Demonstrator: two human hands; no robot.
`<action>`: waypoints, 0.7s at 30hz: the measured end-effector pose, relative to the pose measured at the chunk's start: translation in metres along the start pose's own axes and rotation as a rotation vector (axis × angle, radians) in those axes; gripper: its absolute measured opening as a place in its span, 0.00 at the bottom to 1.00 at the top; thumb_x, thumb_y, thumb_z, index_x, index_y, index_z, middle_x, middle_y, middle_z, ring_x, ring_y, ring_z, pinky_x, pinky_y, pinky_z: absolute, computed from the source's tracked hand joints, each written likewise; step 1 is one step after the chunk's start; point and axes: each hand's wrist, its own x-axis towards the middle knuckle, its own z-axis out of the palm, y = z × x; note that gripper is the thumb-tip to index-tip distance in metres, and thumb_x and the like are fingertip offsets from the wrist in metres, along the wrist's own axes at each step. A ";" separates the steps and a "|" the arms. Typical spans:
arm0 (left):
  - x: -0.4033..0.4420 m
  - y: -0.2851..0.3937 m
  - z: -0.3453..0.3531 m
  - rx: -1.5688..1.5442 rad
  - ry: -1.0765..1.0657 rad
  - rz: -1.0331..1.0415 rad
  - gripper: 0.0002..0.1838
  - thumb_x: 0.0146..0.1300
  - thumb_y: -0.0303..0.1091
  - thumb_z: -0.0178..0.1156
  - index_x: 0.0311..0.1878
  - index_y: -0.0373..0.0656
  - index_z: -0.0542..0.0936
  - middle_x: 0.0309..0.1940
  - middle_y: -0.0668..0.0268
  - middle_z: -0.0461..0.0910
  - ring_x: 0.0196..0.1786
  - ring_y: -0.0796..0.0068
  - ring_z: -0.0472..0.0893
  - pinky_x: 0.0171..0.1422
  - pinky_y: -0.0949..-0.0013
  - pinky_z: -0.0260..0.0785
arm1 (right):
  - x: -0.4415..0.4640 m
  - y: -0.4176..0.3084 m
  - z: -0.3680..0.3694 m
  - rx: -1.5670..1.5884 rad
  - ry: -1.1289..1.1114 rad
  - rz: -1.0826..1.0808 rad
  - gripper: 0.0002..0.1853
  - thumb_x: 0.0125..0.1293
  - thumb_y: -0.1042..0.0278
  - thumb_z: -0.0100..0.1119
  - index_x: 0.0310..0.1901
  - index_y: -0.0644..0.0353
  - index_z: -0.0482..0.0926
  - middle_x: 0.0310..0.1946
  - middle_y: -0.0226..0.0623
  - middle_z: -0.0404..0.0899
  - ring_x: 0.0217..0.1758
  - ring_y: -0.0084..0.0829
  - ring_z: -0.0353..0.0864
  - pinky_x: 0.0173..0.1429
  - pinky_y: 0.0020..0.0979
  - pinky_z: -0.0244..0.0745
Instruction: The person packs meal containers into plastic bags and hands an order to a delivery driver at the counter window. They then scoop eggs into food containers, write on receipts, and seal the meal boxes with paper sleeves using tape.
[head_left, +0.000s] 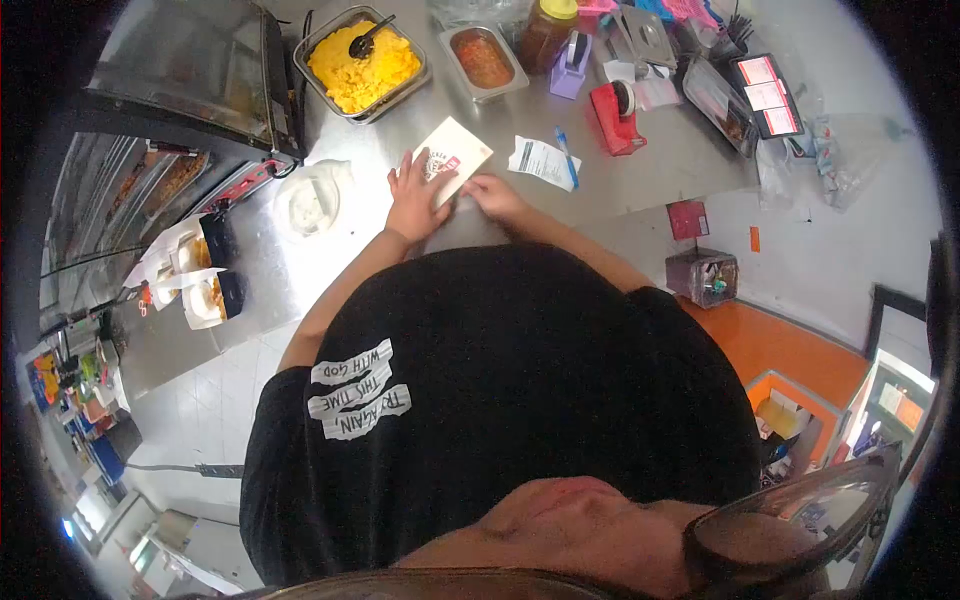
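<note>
A cream paper packet (463, 150) with a printed chicken logo and a small red sticker lies at an angle on the steel counter. Whether it is a bag or a folded box, I cannot tell. My left hand (412, 198) rests flat on its left side with fingers spread. At the packet's lower right edge, my right hand (497, 198) has its fingers curled and pinched against it. Right of the packet lie a printed receipt (540, 162) and a blue pen (567, 157). A translucent round lid or container (310, 203) is to the left of my left hand.
Behind stand a tub of yellow food (362, 75) with a black spoon, a steel pan of red sauce (482, 62), a purple tape dispenser (570, 68) and a red one (617, 120). Open food boxes (205, 300) sit left, below a glass-fronted warmer (190, 75).
</note>
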 end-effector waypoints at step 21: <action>0.109 0.119 0.094 -1.230 -0.702 -0.616 0.24 0.67 0.33 0.54 0.67 0.51 0.67 0.43 0.69 0.72 0.45 0.74 0.72 0.54 0.67 0.66 | -0.018 0.056 -0.320 0.432 0.304 0.474 0.14 0.69 0.55 0.54 0.43 0.54 0.82 0.36 0.33 0.80 0.30 0.25 0.76 0.36 0.31 0.74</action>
